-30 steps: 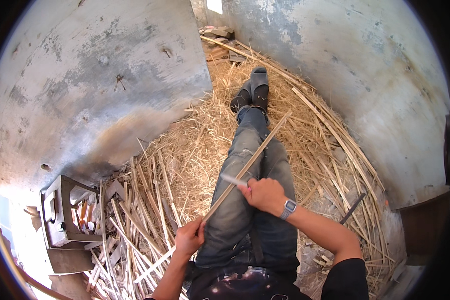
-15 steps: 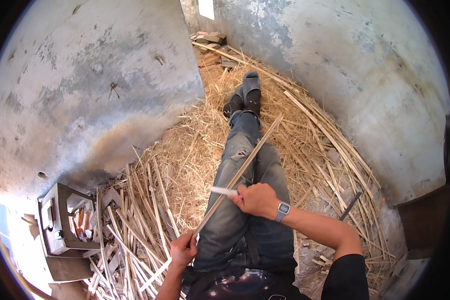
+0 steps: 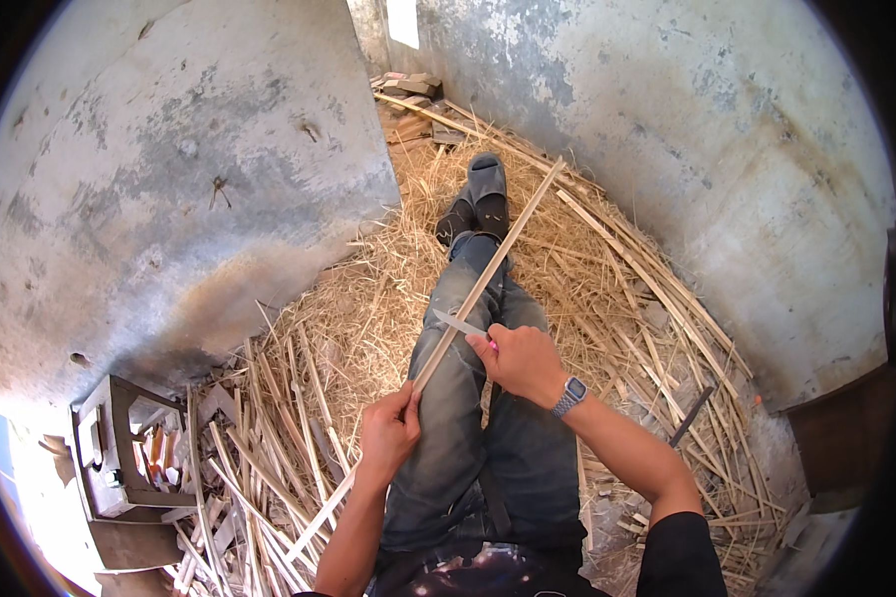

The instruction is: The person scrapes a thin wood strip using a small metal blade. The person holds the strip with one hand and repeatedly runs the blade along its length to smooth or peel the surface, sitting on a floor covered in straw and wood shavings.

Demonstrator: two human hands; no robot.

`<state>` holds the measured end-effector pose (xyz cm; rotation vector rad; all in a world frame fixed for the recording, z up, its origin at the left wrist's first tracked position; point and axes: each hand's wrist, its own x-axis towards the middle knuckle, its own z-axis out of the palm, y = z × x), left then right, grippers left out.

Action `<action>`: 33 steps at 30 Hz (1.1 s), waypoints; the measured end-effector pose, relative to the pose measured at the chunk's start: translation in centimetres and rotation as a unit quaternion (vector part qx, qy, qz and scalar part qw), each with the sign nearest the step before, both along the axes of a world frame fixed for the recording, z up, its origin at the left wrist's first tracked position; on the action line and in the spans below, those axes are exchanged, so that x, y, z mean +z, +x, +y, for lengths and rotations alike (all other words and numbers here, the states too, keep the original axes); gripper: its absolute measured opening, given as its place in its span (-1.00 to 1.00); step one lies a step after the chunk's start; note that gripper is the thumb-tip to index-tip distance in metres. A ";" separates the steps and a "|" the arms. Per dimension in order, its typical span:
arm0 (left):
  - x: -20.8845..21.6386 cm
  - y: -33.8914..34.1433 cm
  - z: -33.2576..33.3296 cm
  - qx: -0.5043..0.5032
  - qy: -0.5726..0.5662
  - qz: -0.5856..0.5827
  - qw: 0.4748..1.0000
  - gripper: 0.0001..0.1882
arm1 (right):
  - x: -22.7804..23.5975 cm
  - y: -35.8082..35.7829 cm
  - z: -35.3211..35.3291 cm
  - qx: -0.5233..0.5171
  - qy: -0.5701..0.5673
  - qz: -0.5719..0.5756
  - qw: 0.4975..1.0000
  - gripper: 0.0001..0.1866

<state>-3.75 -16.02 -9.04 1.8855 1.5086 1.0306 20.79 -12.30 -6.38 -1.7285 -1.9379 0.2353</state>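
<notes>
My left hand (image 3: 389, 435) is closed around the near end of a long thin bamboo strip (image 3: 496, 267), which slants up and to the right across my legs. In my right hand (image 3: 525, 362) is a knife (image 3: 459, 323) with a pale pointed blade and a bit of pink showing at the handle. The blade lies across the strip around its middle, over my jeans (image 3: 446, 398), its tip pointing left. A grey digital watch (image 3: 570, 396) is on my right wrist. Most of the knife's handle is hidden in my fist.
Curly shavings (image 3: 368, 328) cover the floor around my outstretched legs. Many strips (image 3: 269, 428) lie in a heap at my left, and more long strips (image 3: 657, 279) run along the right wall (image 3: 707, 149). A wooden stool-like frame (image 3: 134, 448) stands at the left, and a brown panel (image 3: 846, 428) at the right.
Both hands have moved: the left up and to the right with the strip, which now reaches farther out past my feet. The knife has shifted a little nearer the strip's far side, its blade tilted differently.
</notes>
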 end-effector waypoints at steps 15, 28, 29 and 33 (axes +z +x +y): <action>-1.8 -2.6 0.0 -0.023 0.082 0.017 0.996 -0.82 | 2.2 6.6 9.6 -0.063 0.007 -0.041 0.997 -0.34; -3.3 -6.4 -2.1 -0.037 0.055 0.059 0.996 -0.84 | 2.2 11.1 10.9 -0.103 0.007 -0.034 0.994 -0.33; -3.4 -6.6 -2.3 -0.029 0.059 0.060 0.996 -0.85 | 2.0 7.8 9.2 -0.057 -0.009 -0.047 0.997 -0.35; -4.5 -7.2 -2.3 -0.038 0.060 0.058 0.996 -0.87 | 1.4 4.3 6.7 0.051 -0.012 -0.119 0.992 -0.30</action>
